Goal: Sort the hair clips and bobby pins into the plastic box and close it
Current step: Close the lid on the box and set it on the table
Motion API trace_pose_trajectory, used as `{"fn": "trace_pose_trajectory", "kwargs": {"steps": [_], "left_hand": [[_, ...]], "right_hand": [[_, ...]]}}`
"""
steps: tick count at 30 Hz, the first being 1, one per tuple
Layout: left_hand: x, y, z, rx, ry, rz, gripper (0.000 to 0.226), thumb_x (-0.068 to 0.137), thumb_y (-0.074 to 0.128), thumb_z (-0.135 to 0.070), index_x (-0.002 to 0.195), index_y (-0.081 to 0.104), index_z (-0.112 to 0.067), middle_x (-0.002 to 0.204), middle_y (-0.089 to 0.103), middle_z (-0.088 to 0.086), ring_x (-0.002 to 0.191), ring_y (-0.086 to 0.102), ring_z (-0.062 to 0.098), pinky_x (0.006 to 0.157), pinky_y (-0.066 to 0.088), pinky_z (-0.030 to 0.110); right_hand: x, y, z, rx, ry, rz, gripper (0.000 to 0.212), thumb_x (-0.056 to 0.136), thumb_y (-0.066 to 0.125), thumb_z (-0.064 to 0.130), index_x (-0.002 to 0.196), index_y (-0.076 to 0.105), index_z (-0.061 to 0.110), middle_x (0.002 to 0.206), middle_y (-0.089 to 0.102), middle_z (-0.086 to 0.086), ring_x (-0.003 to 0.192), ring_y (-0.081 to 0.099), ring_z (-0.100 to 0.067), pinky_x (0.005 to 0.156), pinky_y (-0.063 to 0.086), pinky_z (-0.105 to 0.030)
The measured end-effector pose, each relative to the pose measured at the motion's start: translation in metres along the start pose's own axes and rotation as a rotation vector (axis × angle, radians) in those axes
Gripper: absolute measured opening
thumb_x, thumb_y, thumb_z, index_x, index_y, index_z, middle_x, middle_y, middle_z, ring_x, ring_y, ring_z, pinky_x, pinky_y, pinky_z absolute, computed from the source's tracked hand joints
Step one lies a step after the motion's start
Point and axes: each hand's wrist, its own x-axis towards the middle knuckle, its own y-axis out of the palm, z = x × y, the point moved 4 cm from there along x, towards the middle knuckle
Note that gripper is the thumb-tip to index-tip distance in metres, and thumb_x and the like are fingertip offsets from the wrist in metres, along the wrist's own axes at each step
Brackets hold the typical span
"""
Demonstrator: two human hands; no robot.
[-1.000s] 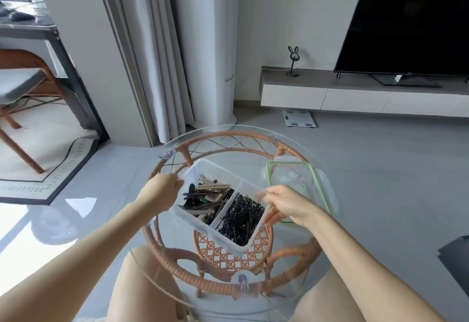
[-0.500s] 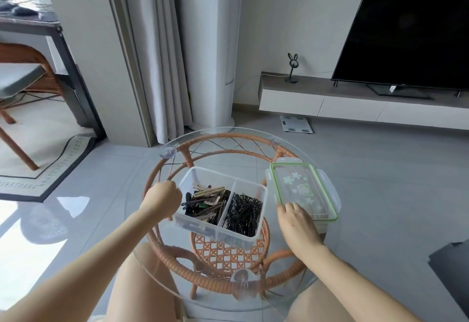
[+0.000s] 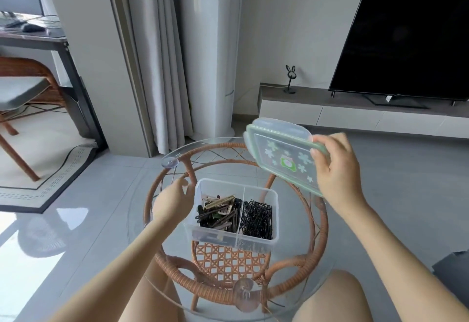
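Right hand [image 3: 338, 172] fingers clamped on lid [image 3: 281, 155], tilted above open box [image 3: 232, 216]; left hand [image 3: 172, 198] fingers apart beside box's left wall.

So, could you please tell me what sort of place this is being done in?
Most likely a home living room: a large television stands on a low media console, curtains hang by the window, and a round glass-topped rattan side table stands on the tiled floor.

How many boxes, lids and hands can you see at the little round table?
Plastic box: 1
Green-rimmed lid: 1
Hands: 2, the left hand beside the box and the right hand holding the lid
Total: 4
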Motion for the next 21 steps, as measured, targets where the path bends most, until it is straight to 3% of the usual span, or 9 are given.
{"fn": "trace_pose_trajectory", "kwargs": {"steps": [2,4,5,8,10,12,15,17,21], "left_hand": [[0.005,-0.011,-0.008,-0.294,0.01,-0.036,0.033,0.096,0.034,-0.038,0.099,0.062,-0.02,0.103,0.067,0.012,0.095,0.063,0.032,0.077,0.048,0.036],[0.009,-0.018,-0.014,-0.653,-0.008,0.07,0.035,0.095,0.034,-0.045,0.083,0.06,-0.025,0.095,0.067,0.01,0.093,0.064,0.033,0.085,0.051,0.044],[0.009,-0.019,-0.015,-0.774,-0.039,0.12,0.04,0.094,0.036,-0.048,0.086,0.063,-0.021,0.092,0.069,0.01,0.087,0.066,0.031,0.082,0.053,0.044],[0.01,-0.023,-0.006,-0.69,-0.09,0.091,0.05,0.092,0.046,-0.045,0.085,0.066,0.001,0.068,0.063,0.005,0.06,0.056,0.019,0.061,0.047,0.027],[0.01,-0.02,0.004,-0.575,-0.114,0.062,0.046,0.089,0.055,-0.036,0.079,0.064,0.008,0.059,0.056,0.004,0.053,0.049,0.017,0.057,0.043,0.025],[0.008,-0.014,0.012,-0.508,-0.112,0.115,0.033,0.086,0.062,-0.026,0.074,0.066,0.004,0.057,0.057,0.003,0.051,0.05,0.015,0.054,0.045,0.024],[0.003,-0.002,0.018,-0.46,-0.124,0.182,0.024,0.079,0.07,-0.022,0.062,0.062,-0.008,0.059,0.059,0.004,0.055,0.053,0.015,0.057,0.048,0.026],[0.003,0.003,0.019,-0.455,-0.15,0.156,0.026,0.078,0.071,-0.024,0.059,0.057,-0.012,0.062,0.058,0.003,0.061,0.054,0.017,0.063,0.049,0.032],[0.01,0.004,0.018,-0.471,-0.19,0.123,0.023,0.08,0.068,-0.022,0.063,0.058,-0.01,0.064,0.057,0.004,0.062,0.054,0.018,0.069,0.052,0.036]], "right_hand": [[0.004,0.0,0.017,0.222,0.041,0.036,0.019,0.09,0.053,0.004,0.106,0.061,0.009,0.096,0.058,-0.001,0.08,0.058,-0.015,0.074,0.046,-0.024],[0.004,0.014,0.017,0.472,0.234,0.09,0.021,0.09,0.053,0.002,0.107,0.062,0.011,0.083,0.06,0.001,0.066,0.062,-0.008,0.064,0.056,-0.026],[0.002,0.024,0.012,0.584,0.372,0.115,0.023,0.089,0.053,0.0,0.109,0.062,0.009,0.078,0.06,-0.001,0.058,0.061,-0.006,0.058,0.058,-0.026],[-0.012,0.059,-0.011,0.729,0.778,0.242,0.027,0.086,0.055,-0.007,0.112,0.058,-0.002,0.077,0.061,-0.009,0.055,0.06,-0.015,0.045,0.055,-0.025],[-0.028,0.078,-0.025,0.704,0.922,0.323,0.028,0.083,0.058,-0.008,0.111,0.057,-0.006,0.076,0.061,-0.012,0.058,0.058,-0.02,0.043,0.054,-0.026],[-0.042,0.092,-0.039,0.574,0.945,0.365,0.024,0.082,0.062,-0.005,0.105,0.058,-0.005,0.076,0.063,-0.011,0.06,0.059,-0.02,0.053,0.056,-0.03],[-0.052,0.102,-0.046,0.328,0.838,0.365,0.012,0.08,0.067,0.007,0.091,0.062,0.005,0.089,0.068,-0.011,0.074,0.063,-0.021,0.081,0.051,-0.038],[-0.053,0.104,-0.045,0.237,0.756,0.336,0.009,0.08,0.068,0.013,0.087,0.062,0.011,0.094,0.067,-0.007,0.084,0.063,-0.023,0.08,0.049,-0.035],[-0.048,0.108,-0.043,0.118,0.628,0.332,0.004,0.081,0.067,0.012,0.083,0.068,0.009,0.09,0.063,-0.005,0.083,0.057,-0.02,0.069,0.04,-0.026]]}}
